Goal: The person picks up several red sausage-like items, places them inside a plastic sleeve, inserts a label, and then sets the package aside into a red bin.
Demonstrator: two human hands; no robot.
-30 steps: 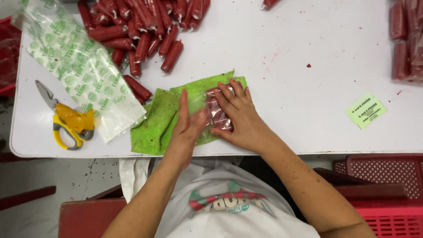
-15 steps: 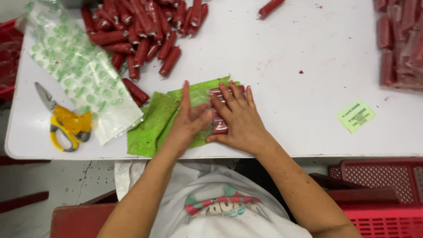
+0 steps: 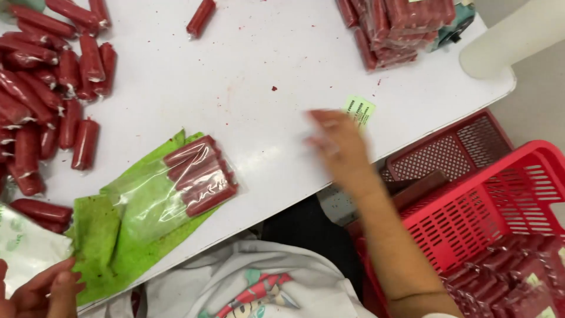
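Right hand (image 3: pixel 338 144) is over the white desk (image 3: pixel 265 65), motion-blurred, fingers loosely spread and holding nothing. It sits just beside the small green label (image 3: pixel 359 111) near the desk's front edge — whether it touches the label, cannot tell through the blur.

Left hand (image 3: pixel 41 291) is at the bottom left corner, only partly in view. Fingers are curled together, fingertips at the near edge of the green bag (image 3: pixel 126 235); a firm pinch or just contact, cannot tell.

The green bag lies flat near the front edge of the desk, tilted diagonally. Its clear upper end holds a row of red sausage sticks (image 3: pixel 200 174) packed side by side, already inside the bag. Neither hand is on the filled end.

Around it:
- loose pile of wrapped red sausages (image 3: pixel 53 88) on the left of the desk, a few lying just left of the bag
- 1 single sausage (image 3: pixel 200 16) apart at the top edge
- stack of packed sausage bundles (image 3: pixel 394 26) at the top right
- a clear printed bag (image 3: pixel 23 250) at the far left, beside the left hand
- red plastic basket (image 3: pixel 506 206) to the right, below desk level, with filled packs (image 3: pixel 512 277) in it — a darker red crate (image 3: pixel 441 150) sits between it and the desk
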